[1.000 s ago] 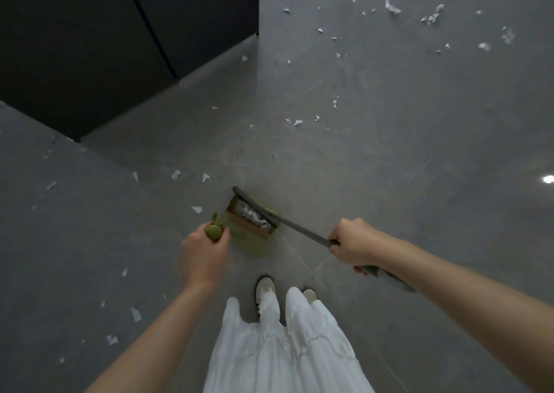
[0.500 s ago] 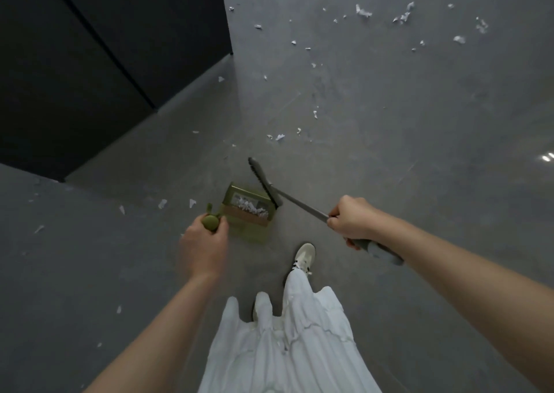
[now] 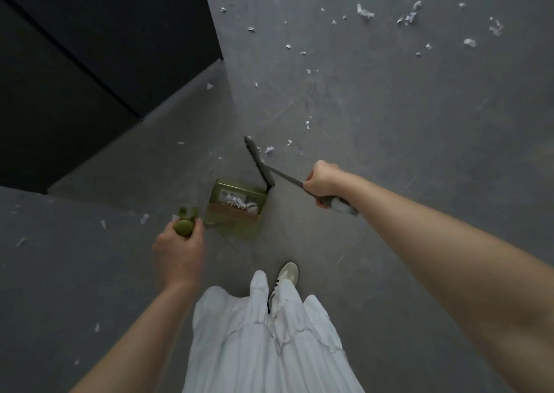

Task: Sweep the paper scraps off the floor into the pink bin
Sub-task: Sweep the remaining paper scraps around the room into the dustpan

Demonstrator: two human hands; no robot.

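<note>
My left hand [image 3: 179, 254] grips the round green top of the dustpan's long handle [image 3: 184, 227]. The olive-green dustpan [image 3: 236, 209] sits on the grey floor below it, with white paper scraps [image 3: 239, 203] inside. My right hand [image 3: 322, 182] is closed on the grey broom handle [image 3: 338, 205]. The dark broom head [image 3: 258, 161] stands on the floor just beyond the pan's right corner. Loose paper scraps [image 3: 269, 149] lie right of the broom head, and several more scraps [image 3: 410, 16] are scattered at the far right. No pink bin is in view.
A black cabinet [image 3: 99, 47] fills the upper left, with a grey wall face [image 3: 45, 272] below it on the left. My white skirt [image 3: 263, 338] and one pale shoe [image 3: 286, 275] are at the bottom centre. Small scraps [image 3: 144, 218] lie left of the pan.
The broom head has swung away from the dustpan's mouth and out to its far right corner. I have stepped forward, so the far scraps look closer.
</note>
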